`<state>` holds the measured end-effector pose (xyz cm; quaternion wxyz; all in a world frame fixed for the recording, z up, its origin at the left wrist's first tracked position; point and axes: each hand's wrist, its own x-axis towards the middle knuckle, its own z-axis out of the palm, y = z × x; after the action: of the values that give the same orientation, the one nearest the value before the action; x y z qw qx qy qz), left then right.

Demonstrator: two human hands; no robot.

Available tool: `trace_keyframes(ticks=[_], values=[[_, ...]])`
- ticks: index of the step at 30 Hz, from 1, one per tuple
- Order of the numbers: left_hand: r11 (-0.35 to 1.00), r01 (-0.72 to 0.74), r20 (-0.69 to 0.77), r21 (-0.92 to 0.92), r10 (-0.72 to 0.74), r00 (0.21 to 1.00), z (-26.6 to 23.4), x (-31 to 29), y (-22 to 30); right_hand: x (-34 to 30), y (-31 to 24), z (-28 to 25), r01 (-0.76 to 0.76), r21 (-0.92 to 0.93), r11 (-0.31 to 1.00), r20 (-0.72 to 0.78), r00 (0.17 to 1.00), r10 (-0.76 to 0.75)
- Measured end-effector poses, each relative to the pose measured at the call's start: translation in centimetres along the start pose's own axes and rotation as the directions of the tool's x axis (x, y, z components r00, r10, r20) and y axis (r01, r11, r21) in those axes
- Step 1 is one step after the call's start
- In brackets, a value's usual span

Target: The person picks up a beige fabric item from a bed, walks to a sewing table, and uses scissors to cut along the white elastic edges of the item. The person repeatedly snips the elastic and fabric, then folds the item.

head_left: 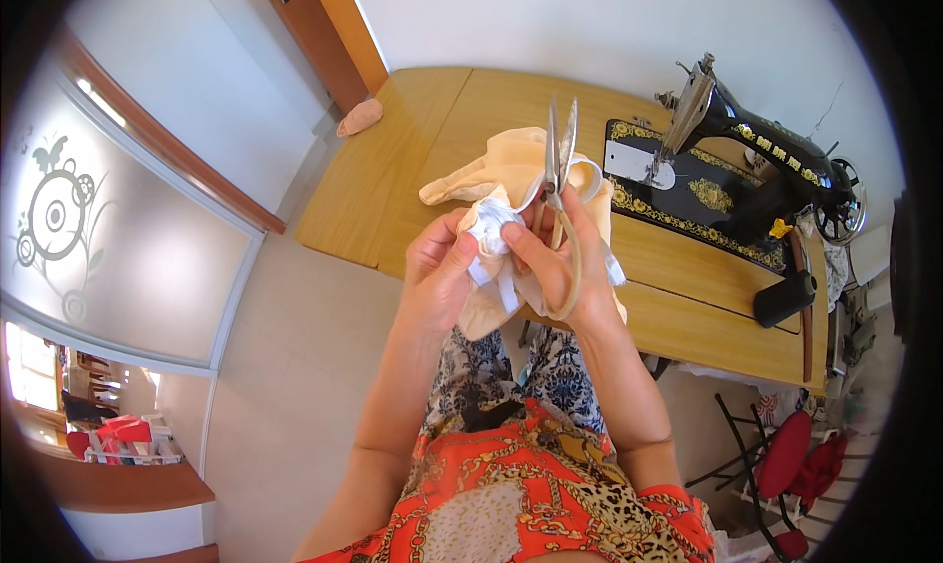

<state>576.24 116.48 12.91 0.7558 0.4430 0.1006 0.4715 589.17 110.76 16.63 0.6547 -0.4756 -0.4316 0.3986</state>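
Note:
My left hand [439, 263] pinches a bunched white piece [494, 231] of a peach-coloured fabric garment [511, 160]. The fingers of my right hand [562, 258] press on the same white fabric from the other side. Hooked in that right hand is a pair of scissors [553, 175], blades pointing up and a little apart, with the pale handle loop hanging by the wrist. A white strip curves around behind the scissors. The rest of the garment drapes over the table's near edge and hangs toward my lap.
On the wooden table [422, 121] a black sewing machine [756, 136] with gold ornament stands at the right. A black thread cone [784, 299] lies near the right front corner. A small peach cloth bundle [360, 117] rests at the far left corner. A red-seated chair [784, 455] is at the lower right.

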Motion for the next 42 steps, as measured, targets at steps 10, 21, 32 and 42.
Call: trace_keyframes(ticks=[10,21,32,42], values=[[0.942,-0.169,-0.029,0.289,0.185,0.982,0.3,0.9,0.8,-5.3,-2.1,-3.4,0.022,-0.329,0.944,0.5,0.853,0.154],[0.946,-0.133,-0.029,0.295,0.148,0.989,-0.4,0.9,0.7,-5.4,-0.7,-3.1,-0.067,-0.298,0.952,0.433,0.879,0.198],[0.936,-0.178,0.043,0.303,0.173,0.984,-0.9,0.9,0.4,-5.3,-0.4,-3.0,-0.139,-0.201,0.97,0.438,0.873,0.216],[0.936,-0.177,-0.01,0.306,0.189,0.982,0.2,0.7,0.8,-5.2,0.1,-2.5,-0.162,-0.148,0.976,0.401,0.892,0.209]])
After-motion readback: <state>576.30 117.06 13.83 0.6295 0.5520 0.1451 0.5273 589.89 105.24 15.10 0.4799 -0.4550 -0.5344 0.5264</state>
